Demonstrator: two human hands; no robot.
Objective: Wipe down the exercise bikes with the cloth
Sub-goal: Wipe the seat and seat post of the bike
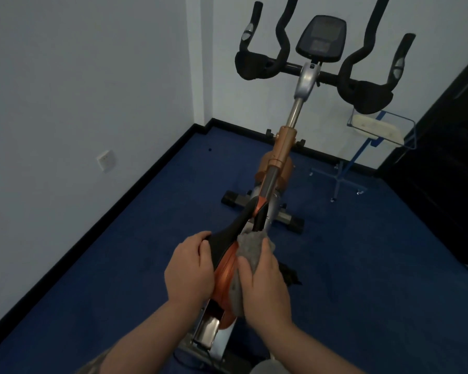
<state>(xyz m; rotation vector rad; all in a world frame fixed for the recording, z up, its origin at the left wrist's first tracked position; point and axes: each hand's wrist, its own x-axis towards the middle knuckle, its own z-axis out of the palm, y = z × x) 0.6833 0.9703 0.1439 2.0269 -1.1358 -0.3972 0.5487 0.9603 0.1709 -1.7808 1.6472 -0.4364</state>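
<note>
Head view: left hand (189, 268) gripped the black-and-orange bike saddle (224, 247) at lower centre; right hand (264, 287) clutched the grey cloth (250, 248), pressing it against the saddle's right side. Exercise bike (281, 152) ran up frame centre.

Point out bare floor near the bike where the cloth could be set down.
Open carpet between the left wall and the bike; more to the right, before the dark cabinet. Crowded: saddle, held by left hand and right hand with cloth; blue stand.
</note>
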